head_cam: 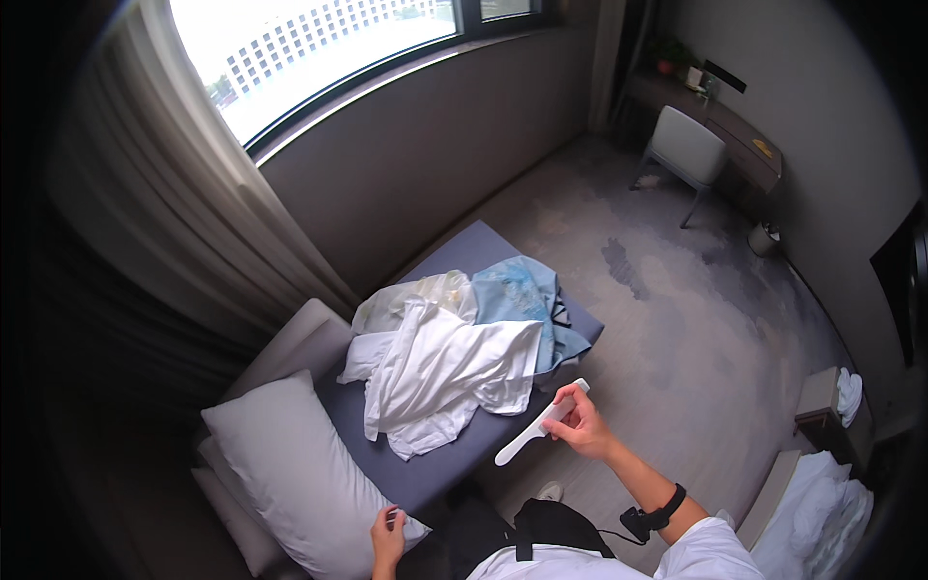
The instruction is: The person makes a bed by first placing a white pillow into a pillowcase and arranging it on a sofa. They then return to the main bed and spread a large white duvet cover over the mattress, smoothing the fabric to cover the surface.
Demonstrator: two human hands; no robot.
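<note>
My right hand (580,428) grips what looks like a white plastic comb with a handle (520,444), held in the air beside the daybed's edge. The rounded handle points down and left; my fingers cover much of the other part, and no teeth can be made out. My left hand (389,542) is at the corner of a white pillow (290,471), fingers curled; whether it grips the fabric is unclear. Beyond both hands, a crumpled white garment (449,362) lies on the blue-grey daybed (406,482). A light-blue patterned cloth (518,293) and a pale, see-through bag or cloth (442,290) lie behind it.
Pillows rest against the daybed's backrest (290,348). A curtain (188,181) hangs beside the window. White bedding (805,515) is at lower right, near a small cabinet (818,395). A chair (687,145), desk (739,138) and waste bin (763,239) stand farther off on the carpet (652,312).
</note>
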